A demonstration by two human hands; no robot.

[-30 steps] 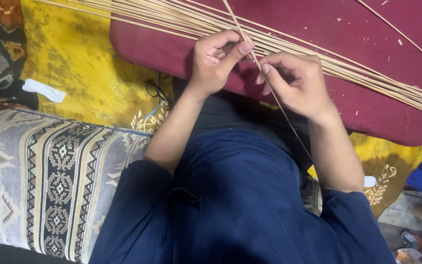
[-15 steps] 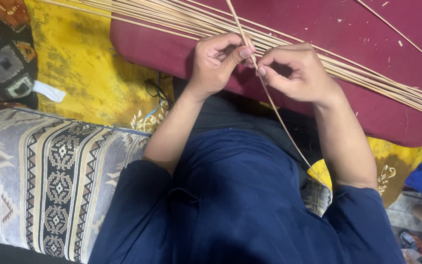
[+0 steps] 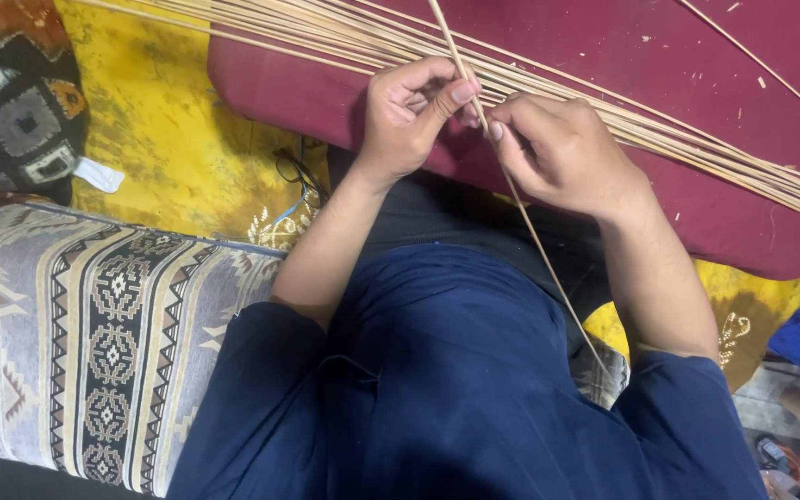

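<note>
Head view: left hand (image 3: pixel 409 116), right hand (image 3: pixel 557 153) pinching thin reed (image 3: pixel 534 245) beside reed bundle (image 3: pixel 696 153); maroon cushion (image 3: pixel 659 65) bare beyond

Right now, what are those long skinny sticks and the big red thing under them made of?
The sticks look like split cane or bamboo: pale tan, matte, thin and bendy. The red cushion looks like woven cloth over padding: dull maroon, soft rounded edge, flecked with pale shavings.

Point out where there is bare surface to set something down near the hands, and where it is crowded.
Free: the maroon cushion above the bundle of thin sticks, up to one stray stick; and the yellow cloth between the dark patterned pillow and the cushion. Crowded: where the left hand and right hand pinch a single stick over the bundle.
</note>
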